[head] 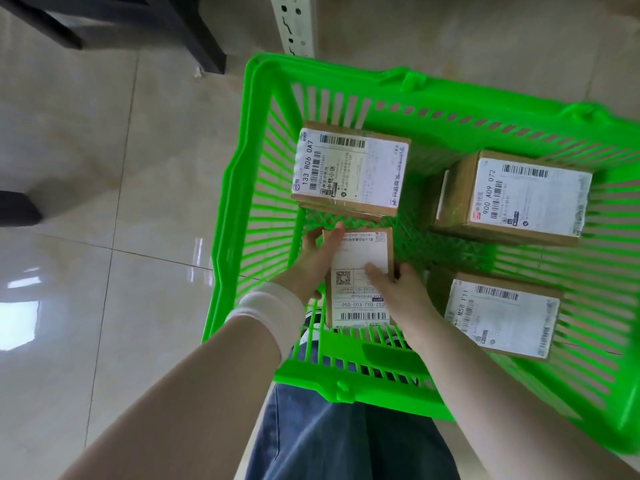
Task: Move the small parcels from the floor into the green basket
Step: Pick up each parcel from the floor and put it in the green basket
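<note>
The green basket (pixel 239 188) stands on the tiled floor right in front of me. Inside it lie three cardboard parcels with white labels: one at the far left (pixel 349 171), one at the far right (pixel 519 199), one at the near right (pixel 502 317). Both my hands reach into the basket's near left corner and hold a fourth small parcel (pixel 358 299), label up. My left hand (pixel 317 261) grips its left edge, thumb on top. On its right side rests my right hand (pixel 394 282), fingers lying over the label.
A white perforated shelf post (pixel 294 22) rises just behind the basket. Dark furniture legs (pixel 194 32) stand at the top left, another dark shape (pixel 17 209) at the left edge. My jeans-clad legs (pixel 346 438) are below the basket's near rim. Glossy tiles stretch to the left.
</note>
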`<state>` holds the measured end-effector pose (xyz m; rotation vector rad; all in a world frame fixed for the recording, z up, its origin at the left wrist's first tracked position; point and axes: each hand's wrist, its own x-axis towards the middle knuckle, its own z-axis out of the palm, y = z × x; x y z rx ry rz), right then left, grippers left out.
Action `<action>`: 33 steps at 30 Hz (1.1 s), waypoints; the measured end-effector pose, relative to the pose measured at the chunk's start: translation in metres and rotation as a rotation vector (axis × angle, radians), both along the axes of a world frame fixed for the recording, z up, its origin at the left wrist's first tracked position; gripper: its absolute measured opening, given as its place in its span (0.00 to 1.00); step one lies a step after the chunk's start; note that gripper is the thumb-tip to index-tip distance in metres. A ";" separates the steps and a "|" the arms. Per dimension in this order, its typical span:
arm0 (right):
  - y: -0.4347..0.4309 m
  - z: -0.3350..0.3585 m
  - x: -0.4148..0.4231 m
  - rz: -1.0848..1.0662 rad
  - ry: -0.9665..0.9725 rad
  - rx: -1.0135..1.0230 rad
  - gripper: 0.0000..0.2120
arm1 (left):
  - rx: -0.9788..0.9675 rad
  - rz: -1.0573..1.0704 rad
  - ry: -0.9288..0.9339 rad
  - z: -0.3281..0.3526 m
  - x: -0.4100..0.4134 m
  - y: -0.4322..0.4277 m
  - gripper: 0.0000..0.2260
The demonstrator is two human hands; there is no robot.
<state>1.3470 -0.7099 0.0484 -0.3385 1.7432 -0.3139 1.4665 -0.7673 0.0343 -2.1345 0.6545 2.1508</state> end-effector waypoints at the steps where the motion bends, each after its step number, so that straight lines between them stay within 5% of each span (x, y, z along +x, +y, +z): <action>1: -0.001 0.003 -0.001 0.008 0.000 -0.007 0.21 | 0.006 0.038 0.025 0.001 0.002 0.001 0.30; 12: 0.001 0.020 -0.014 0.161 0.008 -0.020 0.30 | -0.019 0.223 -0.025 0.019 0.008 0.012 0.21; 17: -0.008 0.025 -0.009 0.242 0.016 -0.047 0.30 | -0.312 -0.040 -0.202 0.026 0.021 0.008 0.15; 23: -0.008 0.028 -0.007 0.074 0.099 -0.018 0.39 | -0.306 -0.074 -0.205 0.037 0.030 0.021 0.19; 33: -0.007 -0.008 0.001 0.053 0.034 0.029 0.31 | -0.135 -0.245 -0.497 0.003 0.032 0.016 0.15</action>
